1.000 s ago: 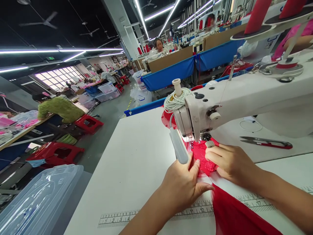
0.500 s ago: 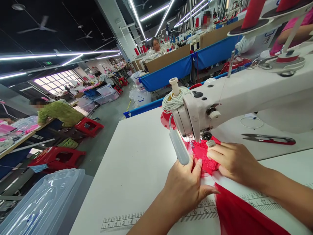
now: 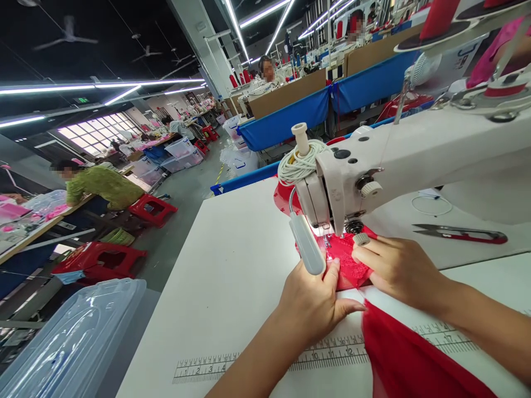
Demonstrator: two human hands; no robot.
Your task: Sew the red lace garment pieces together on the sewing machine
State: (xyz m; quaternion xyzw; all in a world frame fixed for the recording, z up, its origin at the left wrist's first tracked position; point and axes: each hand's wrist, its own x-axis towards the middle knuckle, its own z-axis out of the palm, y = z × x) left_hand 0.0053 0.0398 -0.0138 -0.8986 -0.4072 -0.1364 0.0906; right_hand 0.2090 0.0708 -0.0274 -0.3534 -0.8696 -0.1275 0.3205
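Under the presser foot of the white sewing machine [image 3: 415, 160] lies a piece of red lace fabric [image 3: 350, 271]. My left hand [image 3: 309, 296] rests flat on its near left part, thumb stretched out to the right, some fingertips hidden behind the grey lamp [image 3: 307, 246]. At the fabric's right edge, my right hand [image 3: 400, 268] has its fingers closed on the lace, close to the machine's knob. A sheer red cloth [image 3: 410, 354] hangs toward me from the near corner of the lace. The lamp lights the stitching area.
Thread snips [image 3: 462, 233] lie on the machine bed to the right. A printed ruler [image 3: 332, 354] runs along the near tabletop. Red thread cones [image 3: 440, 19] stand above the machine. At left are a clear plastic bin [image 3: 83, 331], red stools [image 3: 99, 258] and a seated person in green [image 3: 105, 185].
Both hands and the red lace have shifted slightly forward, toward the needle. The camera view has moved a little. Both hands keep nearly the same pose.
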